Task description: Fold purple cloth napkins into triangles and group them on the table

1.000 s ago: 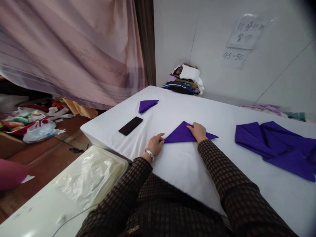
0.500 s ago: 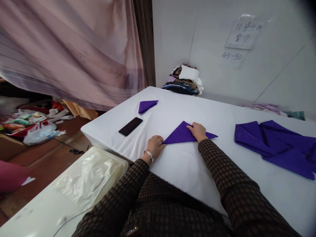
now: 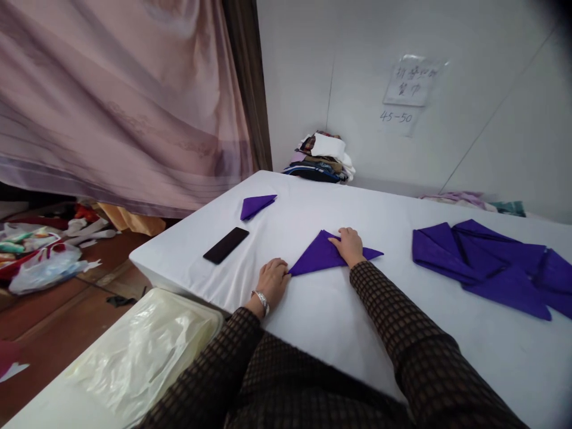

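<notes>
A purple cloth folded into a triangle (image 3: pixel 316 254) lies on the white-covered table (image 3: pixel 344 208). Its left tip touches the fingers of my left hand (image 3: pixel 273 282), which rests on the table with a silver bracelet at the wrist. My right hand (image 3: pixel 350 245) lies over the cloth's right half, thumb pointing left and fingers bent on its upper edge. A smaller folded purple cloth (image 3: pixel 258 206) sits farther back on the left. Several loosely piled purple cloths (image 3: pixel 487 253) are on the right side of the table.
A black phone (image 3: pixel 226 245) lies left of my hands. Behind the table's back edge are stacked clothes (image 3: pixel 322 158) by the wall. A pink curtain (image 3: pixel 134 107) hangs at the left. A lower surface with a plastic bag (image 3: pixel 138 351) adjoins the table at the front left.
The whole view has shifted, so the table things appear slightly left and lower. My right thumb has slid a little left over the cloth. My left hand stays by the tip.
</notes>
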Available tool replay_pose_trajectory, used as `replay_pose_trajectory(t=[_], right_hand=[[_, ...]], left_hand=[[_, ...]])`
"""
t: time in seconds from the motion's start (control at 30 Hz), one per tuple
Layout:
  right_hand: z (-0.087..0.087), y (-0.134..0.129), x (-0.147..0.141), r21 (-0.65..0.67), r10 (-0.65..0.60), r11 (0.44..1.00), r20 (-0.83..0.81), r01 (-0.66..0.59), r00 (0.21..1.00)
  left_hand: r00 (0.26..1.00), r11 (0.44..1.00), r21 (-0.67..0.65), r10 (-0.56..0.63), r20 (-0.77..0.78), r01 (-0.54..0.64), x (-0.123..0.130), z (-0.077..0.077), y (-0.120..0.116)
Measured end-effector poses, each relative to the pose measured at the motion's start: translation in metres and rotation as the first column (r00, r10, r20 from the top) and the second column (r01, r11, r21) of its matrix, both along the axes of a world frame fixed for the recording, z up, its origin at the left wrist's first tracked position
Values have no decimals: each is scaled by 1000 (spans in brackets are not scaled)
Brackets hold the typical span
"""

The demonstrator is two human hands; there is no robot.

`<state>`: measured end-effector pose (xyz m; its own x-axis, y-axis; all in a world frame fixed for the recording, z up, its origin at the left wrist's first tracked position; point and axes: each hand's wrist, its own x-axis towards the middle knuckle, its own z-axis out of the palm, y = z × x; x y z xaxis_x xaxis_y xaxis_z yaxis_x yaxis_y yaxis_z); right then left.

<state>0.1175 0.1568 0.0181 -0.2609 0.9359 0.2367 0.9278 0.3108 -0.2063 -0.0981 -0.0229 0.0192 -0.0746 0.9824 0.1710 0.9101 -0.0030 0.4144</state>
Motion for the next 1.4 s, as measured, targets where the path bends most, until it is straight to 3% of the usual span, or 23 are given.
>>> replay_pose_trajectory(t=[0.13,0.27,0.4,0.5,0.63,0.7,0.77,0.87,0.93,1.23,1.4], right_hand=[[-1,0,0,13,-3,1000,13,2,1000],[1,-2,-1,13,-11,1000,19,11,1000],[3,-3,-1,6,-16,1000,0,16,1000],[4,1,2,-6,-17,1000,-58,17,998],[10,-3,2,16,7,1000,-187,-4,982],[14,-15,-3,86,132,990,-231,-115,964],[17,-34,-8,132,336,940,-218,-313,916],[16,-59,-9,51,574,818,-145,-574,806],[11,-64,0,-40,613,784,-107,-619,783],[-3,-26,93,-219,397,899,39,-380,917],[-3,-16,121,-261,255,937,54,-232,965]], left_hand=[[999,999,-32,12,-32,-13,10,19,12],[984,986,47,-158,-82,162,46,34,46],[942,958,-52,-288,-169,283,73,21,80],[939,956,-173,-272,-210,238,75,3,90],[935,958,-192,-256,-245,213,71,-5,90],[933,957,-191,-260,-247,216,71,-4,89],[929,956,-186,-270,-253,227,71,-3,88],[916,949,-200,-294,-272,245,70,-4,88],[918,947,-207,-295,-266,245,70,-5,89],[933,955,-205,-261,-249,212,71,-4,90],[929,956,-202,-260,-263,211,71,-4,90]])
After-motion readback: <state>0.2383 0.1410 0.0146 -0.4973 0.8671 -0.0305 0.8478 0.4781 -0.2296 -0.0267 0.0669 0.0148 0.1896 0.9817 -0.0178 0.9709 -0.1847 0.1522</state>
